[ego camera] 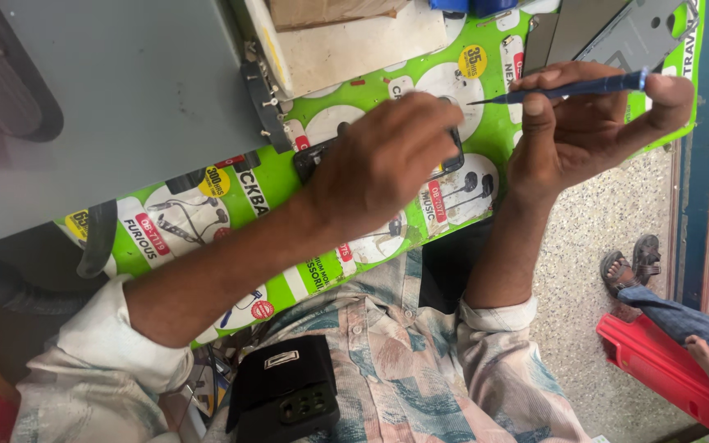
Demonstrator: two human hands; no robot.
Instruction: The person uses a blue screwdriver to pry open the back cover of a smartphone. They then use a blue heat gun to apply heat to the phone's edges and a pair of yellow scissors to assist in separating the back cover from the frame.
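Left hand (383, 160) at centre frame, fingers curled down over a small dark phone (453, 156), pinning it to the green printed mat (486, 131) on the counter (125, 107); only the phone's dark edges visible at either side of the hand. Right hand (584, 123) at upper right, raised just beside the left, closed around a blue precision screwdriver (572, 89) held level, thin tip pointing left toward the phone. Grey laptop shell (108, 98) filling upper left, hinge edge with screws (264, 98) near the phone. Grey metal plates (617, 33) at top right. Black pouch (285, 385) low at centre against the patterned shirt. Another person's sandalled foot (629, 262) on the speckled floor at right.
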